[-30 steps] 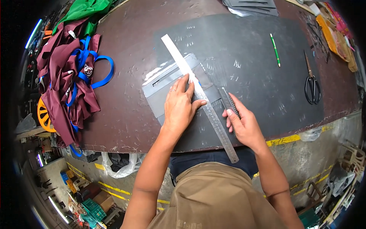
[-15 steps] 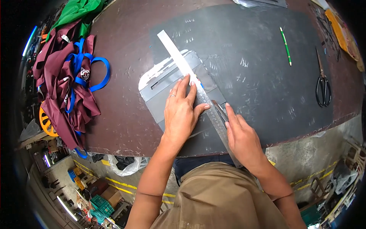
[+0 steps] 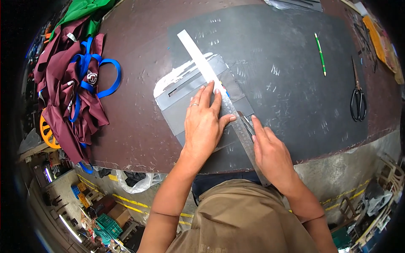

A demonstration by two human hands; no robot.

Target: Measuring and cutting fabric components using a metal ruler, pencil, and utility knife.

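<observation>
Left hand (image 3: 205,122): flat, fingers spread, pinning long steel ruler (image 3: 219,90) on grey rectangular fabric piece (image 3: 185,101), near worktop (image 3: 139,126) front edge. Right hand (image 3: 270,154): closed round dark cutter (image 3: 248,124) (partly hidden) beside ruler.

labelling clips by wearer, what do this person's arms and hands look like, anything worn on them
Both forearms are bare, with no sleeves, gloves or watch in view. The left hand wears one thin ring on a finger. The right hand shows no ring or band. Nails are short and plain.
</observation>
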